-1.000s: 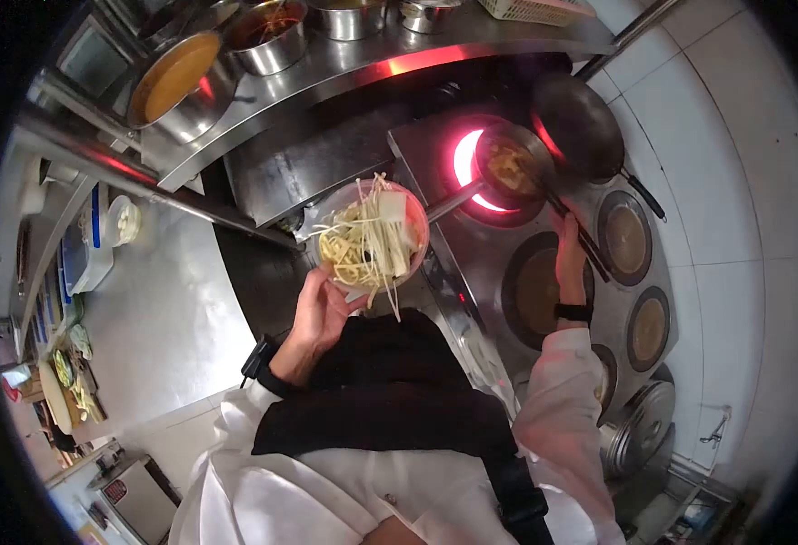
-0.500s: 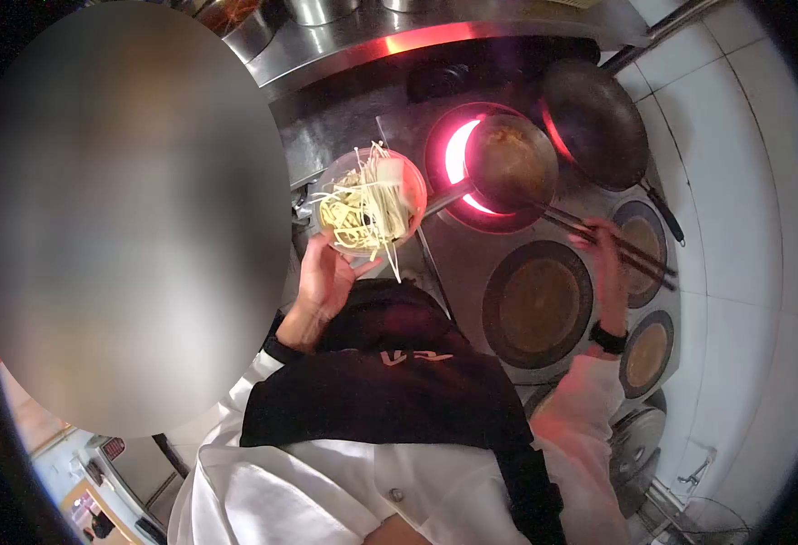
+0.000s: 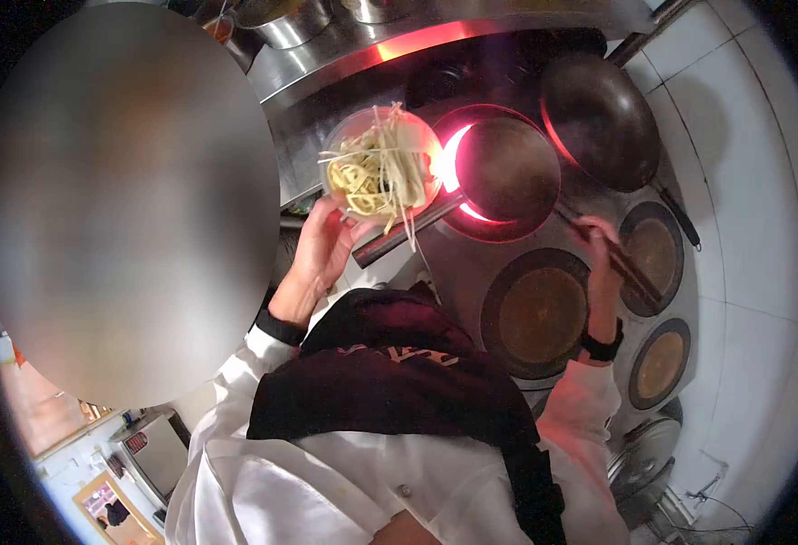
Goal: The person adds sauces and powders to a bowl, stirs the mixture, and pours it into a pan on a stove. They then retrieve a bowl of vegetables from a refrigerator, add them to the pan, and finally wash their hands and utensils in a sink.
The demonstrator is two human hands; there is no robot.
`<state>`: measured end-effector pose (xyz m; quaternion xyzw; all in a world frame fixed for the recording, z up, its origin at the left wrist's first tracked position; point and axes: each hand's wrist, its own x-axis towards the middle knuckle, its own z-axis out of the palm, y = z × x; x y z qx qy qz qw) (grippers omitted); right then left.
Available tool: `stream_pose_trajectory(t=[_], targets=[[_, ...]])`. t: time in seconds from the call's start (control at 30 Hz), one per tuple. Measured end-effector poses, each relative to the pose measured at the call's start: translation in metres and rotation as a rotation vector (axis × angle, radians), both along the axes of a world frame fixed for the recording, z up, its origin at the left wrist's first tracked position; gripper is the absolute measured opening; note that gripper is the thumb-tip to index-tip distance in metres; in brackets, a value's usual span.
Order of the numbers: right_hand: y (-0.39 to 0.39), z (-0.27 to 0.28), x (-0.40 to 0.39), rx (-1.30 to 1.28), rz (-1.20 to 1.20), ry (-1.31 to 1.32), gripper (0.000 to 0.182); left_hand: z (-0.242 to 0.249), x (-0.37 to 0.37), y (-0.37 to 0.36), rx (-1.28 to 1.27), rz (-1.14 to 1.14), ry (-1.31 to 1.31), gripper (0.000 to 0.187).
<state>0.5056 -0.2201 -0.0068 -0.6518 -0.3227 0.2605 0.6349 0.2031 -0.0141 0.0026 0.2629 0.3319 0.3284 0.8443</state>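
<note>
My left hand [image 3: 324, 243] grips a clear round bowl [image 3: 334, 127] by its lower edge. Thin white enoki-like strands and yellowish noodle-like strips [image 3: 361, 189] fill it, some hanging over the rim. Just right of the bowl, a dark pan [image 3: 511, 168] sits over a red-glowing burner [image 3: 458, 154], its handle [image 3: 403, 234] pointing down-left below the bowl. My right hand [image 3: 596, 238] is closed round long dark chopsticks [image 3: 631, 272], whose upper ends reach the pan's lower right edge.
A second dark wok [image 3: 601, 125] rests at the upper right. Round burner plates [image 3: 537, 313] lie below the pan. Metal pots [image 3: 290, 25] stand on the steel shelf at the top. A white tiled wall [image 3: 758, 245] runs along the right.
My left hand and the bowl have moved up and slightly right, nearer the pan. The chopsticks have swung to a steeper slant, and the contents seen in the pan earlier now look dark and hazy.
</note>
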Motion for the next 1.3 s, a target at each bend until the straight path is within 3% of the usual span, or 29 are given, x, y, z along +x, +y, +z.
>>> stream_pose_trajectory(t=[0.13, 0.2, 0.27, 0.33, 0.4, 0.53, 0.6, 0.67, 0.7, 0.8, 0.83, 0.93, 1.07, 1.13, 1.17, 1.23, 1.3], targets=[[-0.011, 0.001, 0.003, -0.069, 0.002, 0.158, 0.026, 0.003, 0.035, 0.013, 0.083, -0.057, 0.03, 0.027], [-0.012, 0.002, 0.004, -0.018, -0.149, 0.008, 0.026, 0.008, 0.054, 0.016, 0.085, -0.058, 0.1, 0.023], [-0.008, -0.001, -0.009, -0.055, -0.059, 0.013, 0.025, 0.008, 0.068, 0.021, 0.116, -0.066, 0.158, 0.021], [-0.008, 0.001, -0.011, -0.083, 0.031, 0.011, 0.025, 0.001, 0.079, 0.029, 0.14, -0.111, 0.135, 0.022], [-0.016, 0.009, -0.007, -0.08, -0.114, 0.129, 0.025, -0.002, 0.094, 0.03, 0.206, -0.112, 0.192, 0.024], [-0.038, 0.001, 0.002, -0.015, -0.179, 0.034, 0.024, -0.005, 0.117, 0.029, 0.221, -0.084, 0.292, 0.033], [-0.052, 0.005, 0.002, 0.077, -0.331, 0.224, 0.02, -0.024, 0.126, 0.033, 0.266, -0.095, 0.321, 0.039], [-0.058, 0.013, -0.001, 0.13, -0.319, 0.247, 0.019, -0.036, 0.135, 0.032, 0.476, -0.072, 0.342, 0.043], [-0.057, 0.018, -0.004, 0.181, -0.303, 0.272, 0.017, -0.04, 0.138, 0.037, 0.758, -0.057, 0.537, 0.051], [-0.052, 0.013, -0.011, 0.115, -0.314, 0.302, 0.015, -0.042, 0.148, 0.02, 0.811, 0.057, 0.313, 0.061], [-0.051, 0.01, -0.012, 0.117, -0.317, 0.3, 0.015, -0.042, 0.142, 0.028, 1.104, -0.133, 0.717, 0.067], [-0.047, 0.008, -0.017, 0.154, -0.362, 0.351, 0.017, -0.035, 0.152, 0.022, 1.186, -0.197, 0.801, 0.066], [-0.046, 0.008, -0.018, 0.077, -0.334, 0.321, 0.015, -0.04, 0.16, 0.016, 1.22, -0.177, 0.707, 0.065], [-0.044, 0.011, -0.02, 0.064, -0.322, 0.305, 0.015, -0.02, 0.16, 0.009, 1.463, -0.179, 0.812, 0.064], [-0.042, 0.018, -0.023, 0.048, -0.331, 0.264, 0.016, -0.013, 0.159, 0.007, 1.463, -0.176, 0.814, 0.064], [-0.04, 0.034, -0.026, 0.03, -0.335, 0.222, 0.017, -0.005, 0.157, 0.005, 1.693, -0.245, 0.717, 0.062], [-0.041, 0.047, -0.027, -0.009, -0.284, 0.126, 0.019, -0.003, 0.153, 0.005, 1.727, -0.274, 0.7, 0.061]])
